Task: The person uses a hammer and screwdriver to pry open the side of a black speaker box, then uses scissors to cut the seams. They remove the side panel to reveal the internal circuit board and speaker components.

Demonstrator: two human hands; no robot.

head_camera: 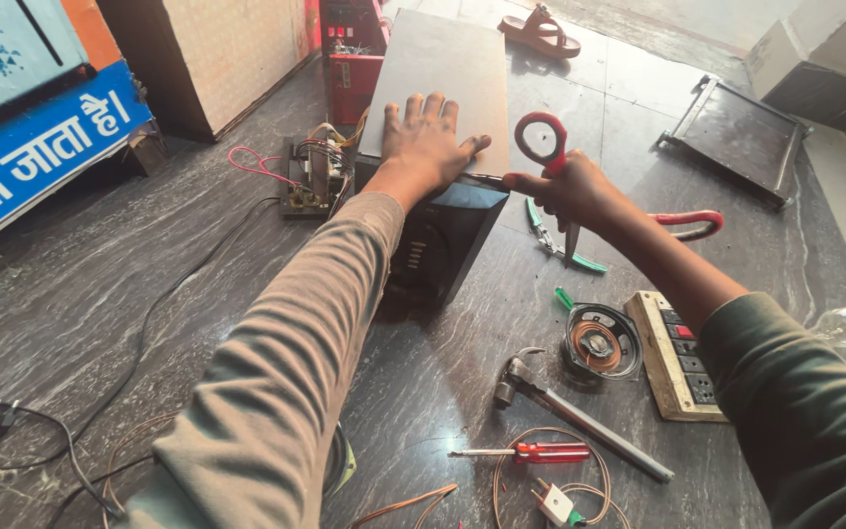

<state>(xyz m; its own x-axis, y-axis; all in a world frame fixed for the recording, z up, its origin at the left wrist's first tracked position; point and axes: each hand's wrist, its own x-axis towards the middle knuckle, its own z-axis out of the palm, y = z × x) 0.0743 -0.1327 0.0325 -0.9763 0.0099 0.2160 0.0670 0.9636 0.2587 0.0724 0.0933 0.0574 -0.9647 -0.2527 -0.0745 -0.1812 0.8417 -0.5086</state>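
My left hand (428,142) lies flat, fingers spread, on the grey top of a tall dark speaker cabinet (443,78) that lies on the floor. My right hand (565,191) grips red-handled scissors (543,147); one red loop sticks up above the hand and the blades point down and toward the cabinet's front edge. The cabinet's black front face (447,235) is turned toward me.
On the stone floor lie a hammer (560,402), a red screwdriver (540,453), a loose speaker cone (599,343), a power strip (678,358), green-handled pliers (550,240), a glass bulb (844,326), a circuit board with wires (315,176), a sandal (540,29) and a metal frame (736,132).
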